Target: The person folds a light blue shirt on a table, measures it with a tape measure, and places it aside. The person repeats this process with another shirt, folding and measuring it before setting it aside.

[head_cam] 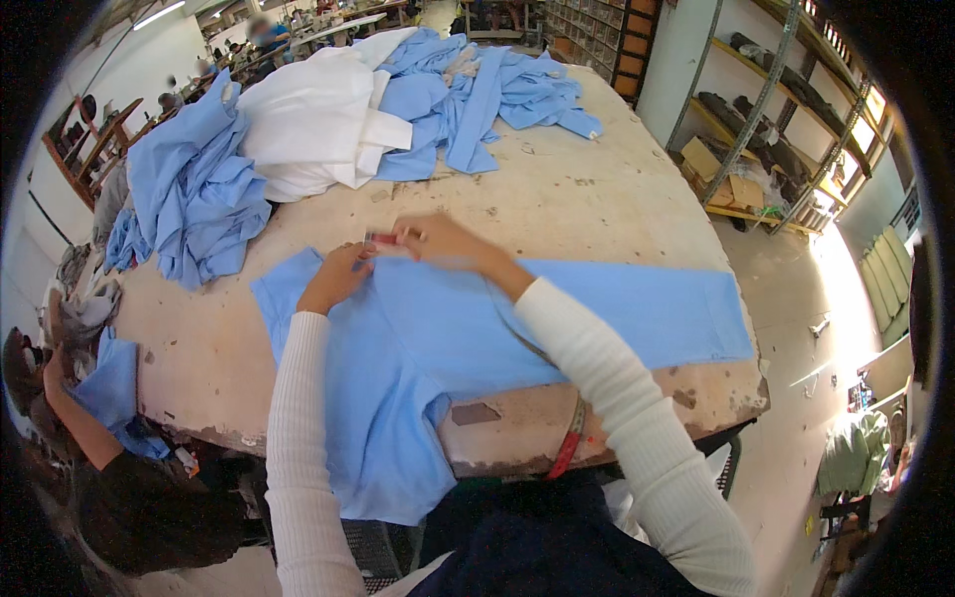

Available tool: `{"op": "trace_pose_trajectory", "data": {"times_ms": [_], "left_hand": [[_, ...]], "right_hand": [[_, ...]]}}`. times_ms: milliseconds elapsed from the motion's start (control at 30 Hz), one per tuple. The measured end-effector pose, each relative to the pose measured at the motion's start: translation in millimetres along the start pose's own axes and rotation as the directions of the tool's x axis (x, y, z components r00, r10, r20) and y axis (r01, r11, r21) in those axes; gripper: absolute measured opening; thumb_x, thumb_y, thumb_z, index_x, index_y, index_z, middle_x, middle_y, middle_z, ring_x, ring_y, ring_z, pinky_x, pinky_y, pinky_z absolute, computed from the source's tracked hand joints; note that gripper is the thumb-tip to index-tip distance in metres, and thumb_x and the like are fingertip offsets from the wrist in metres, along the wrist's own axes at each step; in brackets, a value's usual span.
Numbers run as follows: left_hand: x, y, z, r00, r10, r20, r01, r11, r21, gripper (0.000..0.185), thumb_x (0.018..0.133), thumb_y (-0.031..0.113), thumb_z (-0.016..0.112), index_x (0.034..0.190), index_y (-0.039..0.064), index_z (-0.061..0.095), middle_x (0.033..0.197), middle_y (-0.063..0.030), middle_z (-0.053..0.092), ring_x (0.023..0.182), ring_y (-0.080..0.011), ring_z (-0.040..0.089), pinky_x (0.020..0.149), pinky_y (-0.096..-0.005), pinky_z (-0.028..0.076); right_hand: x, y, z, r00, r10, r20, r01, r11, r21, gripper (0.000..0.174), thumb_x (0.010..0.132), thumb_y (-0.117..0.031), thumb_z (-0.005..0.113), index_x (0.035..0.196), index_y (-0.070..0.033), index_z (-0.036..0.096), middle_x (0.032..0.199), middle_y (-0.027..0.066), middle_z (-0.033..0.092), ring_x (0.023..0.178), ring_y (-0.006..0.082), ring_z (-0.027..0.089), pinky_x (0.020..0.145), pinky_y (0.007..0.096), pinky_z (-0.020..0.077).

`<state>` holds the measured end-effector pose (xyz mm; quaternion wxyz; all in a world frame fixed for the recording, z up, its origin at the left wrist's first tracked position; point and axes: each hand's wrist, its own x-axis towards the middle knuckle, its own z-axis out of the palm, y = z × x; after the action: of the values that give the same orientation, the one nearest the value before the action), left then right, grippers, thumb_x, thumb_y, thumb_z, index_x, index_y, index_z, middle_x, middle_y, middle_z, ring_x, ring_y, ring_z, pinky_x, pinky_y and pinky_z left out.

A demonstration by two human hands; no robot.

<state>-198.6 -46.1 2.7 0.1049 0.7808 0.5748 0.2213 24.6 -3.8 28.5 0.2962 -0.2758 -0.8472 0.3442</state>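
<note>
A light-blue garment [462, 313] lies spread before me, one long section reaching right and another part hanging over the table's front edge. The fingers of my left hand [337, 276] are bent at its upper edge, seemingly pinching the cloth. Just right of them, my right hand [440, 242] grips a small red object [383, 239], blurred and too small to identify. A tape measure [533, 339] runs across the garment, passes behind my right forearm and ends in a red part [565, 454] at the table edge.
The worn worktable [597, 201] carries a white cloth heap [306, 119] and crumpled light-blue garments [198, 186] at the back. To the left, another person's arm [82, 418] is beside blue fabric [112, 380]. A metal shelf rack [753, 134] stands at the right.
</note>
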Motion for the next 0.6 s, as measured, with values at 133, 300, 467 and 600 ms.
{"op": "trace_pose_trajectory", "data": {"times_ms": [133, 300, 467, 600], "left_hand": [[7.6, 0.6, 1.4, 0.993, -0.064, 0.1, 0.074, 0.993, -0.093, 0.02, 0.077, 0.01, 0.063, 0.096, 0.003, 0.062, 0.091, -0.0134, 0.063, 0.088, -0.0264, 0.058, 0.08, -0.0351, 0.045], [1.3, -4.8, 2.4, 0.999, -0.007, 0.049, 0.02, 0.963, -0.269, 0.019, 0.076, 0.012, 0.065, 0.092, 0.003, 0.062, 0.084, -0.0108, 0.061, 0.084, -0.024, 0.057, 0.076, -0.0332, 0.044], [0.2, -7.2, 5.8, 1.0, 0.016, -0.005, -0.017, 0.953, -0.304, 0.019, 0.076, 0.015, 0.066, 0.091, 0.004, 0.065, 0.085, -0.0106, 0.062, 0.084, -0.0238, 0.057, 0.075, -0.0329, 0.044], [1.0, -8.2, 9.3, 0.999, -0.017, -0.047, 0.004, 0.964, -0.266, 0.019, 0.076, 0.016, 0.067, 0.09, 0.003, 0.066, 0.085, -0.0107, 0.062, 0.083, -0.024, 0.056, 0.074, -0.0327, 0.044]], "right_hand": [[-14.7, 14.6, 30.0, 0.971, 0.224, -0.084, -0.238, 0.88, -0.411, 0.021, 0.086, -0.023, 0.046, 0.091, -0.006, 0.058, 0.081, 0.0183, 0.062, 0.074, 0.0336, 0.059, 0.066, 0.0439, 0.0456], [-10.3, 14.0, 27.4, 0.952, 0.299, -0.063, -0.302, 0.893, -0.334, 0.022, 0.086, -0.023, 0.044, 0.092, -0.007, 0.058, 0.082, 0.0192, 0.062, 0.078, 0.0371, 0.06, 0.068, 0.0477, 0.0453], [-9.2, 11.8, 27.7, 0.953, 0.295, -0.061, -0.298, 0.892, -0.341, 0.021, 0.086, -0.023, 0.044, 0.092, -0.008, 0.058, 0.081, 0.0191, 0.062, 0.076, 0.037, 0.06, 0.067, 0.0478, 0.0453], [-9.0, 12.5, 27.5, 0.957, 0.281, -0.077, -0.29, 0.891, -0.349, 0.021, 0.086, -0.024, 0.044, 0.091, -0.009, 0.058, 0.079, 0.0189, 0.062, 0.075, 0.0371, 0.06, 0.065, 0.0481, 0.0451]]}}
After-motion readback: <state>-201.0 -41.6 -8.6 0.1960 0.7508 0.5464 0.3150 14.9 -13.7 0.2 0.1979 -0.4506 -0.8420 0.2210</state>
